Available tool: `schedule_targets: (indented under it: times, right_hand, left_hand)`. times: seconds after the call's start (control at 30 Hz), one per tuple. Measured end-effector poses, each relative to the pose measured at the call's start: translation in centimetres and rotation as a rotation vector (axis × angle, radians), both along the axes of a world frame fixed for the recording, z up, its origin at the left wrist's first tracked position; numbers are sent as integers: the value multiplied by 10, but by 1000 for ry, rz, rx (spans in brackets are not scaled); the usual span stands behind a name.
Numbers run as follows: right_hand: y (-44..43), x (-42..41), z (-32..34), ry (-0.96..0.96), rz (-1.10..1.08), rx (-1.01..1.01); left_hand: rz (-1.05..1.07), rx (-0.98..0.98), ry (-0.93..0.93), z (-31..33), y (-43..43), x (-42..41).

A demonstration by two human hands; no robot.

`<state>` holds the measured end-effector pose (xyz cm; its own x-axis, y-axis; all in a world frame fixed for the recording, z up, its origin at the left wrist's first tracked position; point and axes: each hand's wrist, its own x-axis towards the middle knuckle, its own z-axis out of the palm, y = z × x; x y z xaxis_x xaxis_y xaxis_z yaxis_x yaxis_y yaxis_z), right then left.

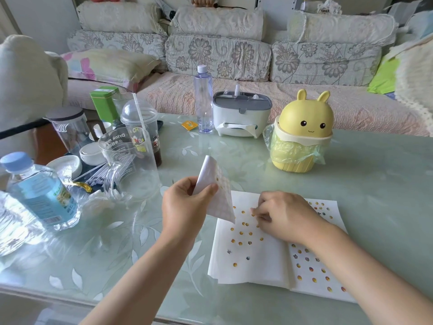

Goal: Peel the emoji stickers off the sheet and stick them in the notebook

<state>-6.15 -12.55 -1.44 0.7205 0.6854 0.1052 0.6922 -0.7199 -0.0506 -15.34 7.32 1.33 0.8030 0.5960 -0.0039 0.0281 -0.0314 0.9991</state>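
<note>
Clear jug [127, 160] printed "Drink". Left hand [185, 207]: fingers pinch sticker sheet [221, 205], lifted above open notebook [264, 261] on counter [363, 184]. Right hand [285, 216]: fingers curled, tips on left page; grasp unclear. Yellow rabbit bin [302, 132] beyond.

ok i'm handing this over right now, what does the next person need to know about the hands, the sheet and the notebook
Left hand: grips the sticker sheet, which is bent and held up above the notebook's far left corner.
Right hand: fingers curled, tips down on the left page of the open notebook. Whether a sticker is under them is hidden.
Done: many emoji stickers dot both pages.
Left: the sheet's visible face looks nearly bare and its other face is hidden. Check it, then peel and stick whatever is there.
</note>
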Motion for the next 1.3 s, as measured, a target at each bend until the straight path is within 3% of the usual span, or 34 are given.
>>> schedule_targets:
  times: [0.23, 0.4, 0.53, 0.67, 0.77, 0.87, 0.93, 1.13, 1.3]
  right_hand:
    - [-3, 0, 0, 204, -69, 110]
    - [-7, 1, 12, 254, -267, 650]
    - [-2, -3, 32, 294, -240, 864]
    - [3, -3, 36, 487, -147, 889]
    - [2, 0, 38, 514, -172, 892]
    - [-5, -1, 46, 451, -185, 768]
    - [-8, -4, 49, 350, -178, 662]
    - [-2, -17, 41, -116, 27, 625]
    - [5, -26, 37, -120, 59, 645]
  left_hand:
    - [-16, -75, 43, -2, -3, -1]
    - [-81, -204, 62, -1, -4, 1]
    - [-203, -259, 49, 0, -10, 1]
    - [-406, -346, 39, 2, -18, 0]
    - [-446, -217, 64, 0, -19, 0]
    - [-431, 13, 98, 1, -18, 0]
    - [-447, 44, 111, 3, -17, 1]
    - [-478, -146, 129, -2, -25, 2]
    - [-473, -236, 72, -2, -27, 2]
